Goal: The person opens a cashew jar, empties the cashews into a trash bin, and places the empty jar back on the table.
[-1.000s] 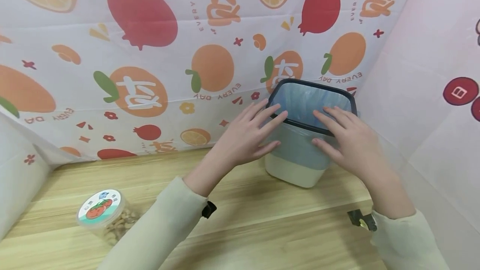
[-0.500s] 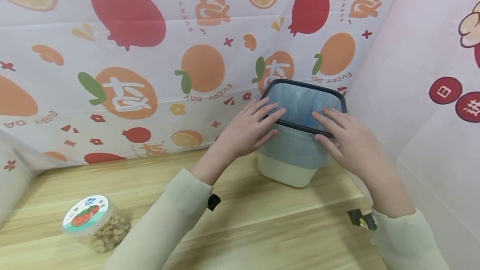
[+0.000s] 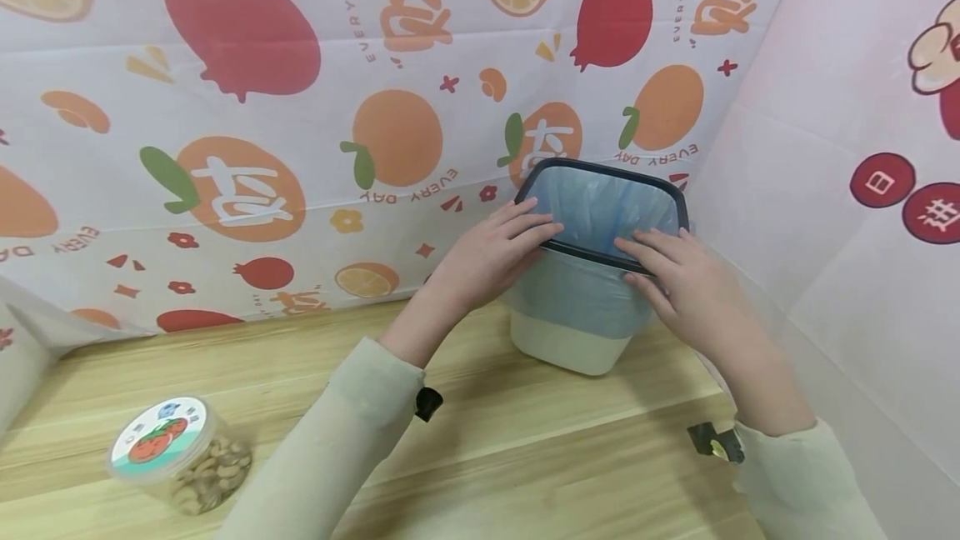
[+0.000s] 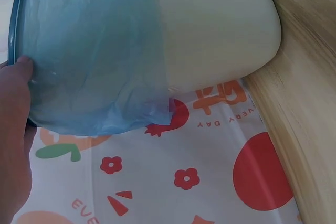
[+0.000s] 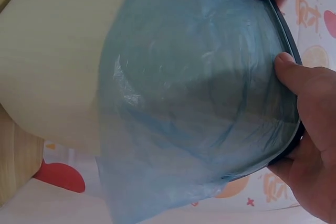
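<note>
A cream trash can point(image 3: 570, 351) stands upright on the wooden table, lined with a thin blue plastic bag point(image 3: 592, 294) folded down over its outside. A dark rim ring point(image 3: 592, 256) runs round its mouth. My left hand point(image 3: 483, 261) holds the near-left part of the rim, fingers over the top and thumb outside, as the left wrist view shows. At the near-right part, my right hand point(image 3: 697, 294) grips the rim likewise; its thumb point(image 5: 290, 69) presses on the bag just below the ring. A loose bag edge point(image 4: 152, 116) hangs beside the can.
A clear jar point(image 3: 213, 469) of cashews with a tomato-printed lid stands at the front left of the wooden table point(image 3: 510, 457). Behind the can hangs a white fruit-print cloth point(image 3: 322, 123). Another pale cloth wall point(image 3: 825, 290) rises on the right.
Both hands have come down from hovering fingers onto the rim and now grip it. The head view has shifted slightly to the right, so the can and jar appear farther left.
</note>
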The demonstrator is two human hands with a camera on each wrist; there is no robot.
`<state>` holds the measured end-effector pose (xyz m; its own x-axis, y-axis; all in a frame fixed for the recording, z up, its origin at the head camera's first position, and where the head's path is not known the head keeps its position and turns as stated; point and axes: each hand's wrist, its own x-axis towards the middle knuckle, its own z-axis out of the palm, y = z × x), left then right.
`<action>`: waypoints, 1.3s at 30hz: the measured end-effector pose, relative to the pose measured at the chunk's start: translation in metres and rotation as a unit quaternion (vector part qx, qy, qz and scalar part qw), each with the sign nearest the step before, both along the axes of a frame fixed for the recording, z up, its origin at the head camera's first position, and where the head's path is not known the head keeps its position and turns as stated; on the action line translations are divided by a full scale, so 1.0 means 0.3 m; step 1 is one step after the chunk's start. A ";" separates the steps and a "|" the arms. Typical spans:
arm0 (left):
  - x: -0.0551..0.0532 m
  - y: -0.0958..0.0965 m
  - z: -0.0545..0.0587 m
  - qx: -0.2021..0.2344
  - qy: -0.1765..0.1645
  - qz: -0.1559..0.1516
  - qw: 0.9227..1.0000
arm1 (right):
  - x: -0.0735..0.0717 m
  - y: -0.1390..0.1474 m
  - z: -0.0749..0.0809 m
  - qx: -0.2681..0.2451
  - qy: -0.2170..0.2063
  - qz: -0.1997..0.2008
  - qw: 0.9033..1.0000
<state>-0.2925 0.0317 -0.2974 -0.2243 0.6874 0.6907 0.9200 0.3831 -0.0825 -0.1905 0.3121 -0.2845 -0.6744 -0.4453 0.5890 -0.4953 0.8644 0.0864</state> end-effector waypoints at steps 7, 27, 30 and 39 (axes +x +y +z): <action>0.011 -0.010 0.003 0.013 0.002 0.008 1.000 | 0.008 -0.012 0.001 -0.007 -0.016 -0.009 1.000; 0.071 -0.084 -0.008 0.022 0.037 0.038 0.998 | 0.022 -0.067 -0.007 -0.015 -0.017 0.018 1.000; 0.079 -0.095 -0.012 0.030 0.040 0.038 0.998 | 0.026 -0.076 -0.008 -0.016 -0.017 0.024 0.999; 0.108 -0.127 -0.014 0.030 0.042 0.049 0.997 | 0.034 -0.094 -0.014 -0.014 -0.014 0.031 0.999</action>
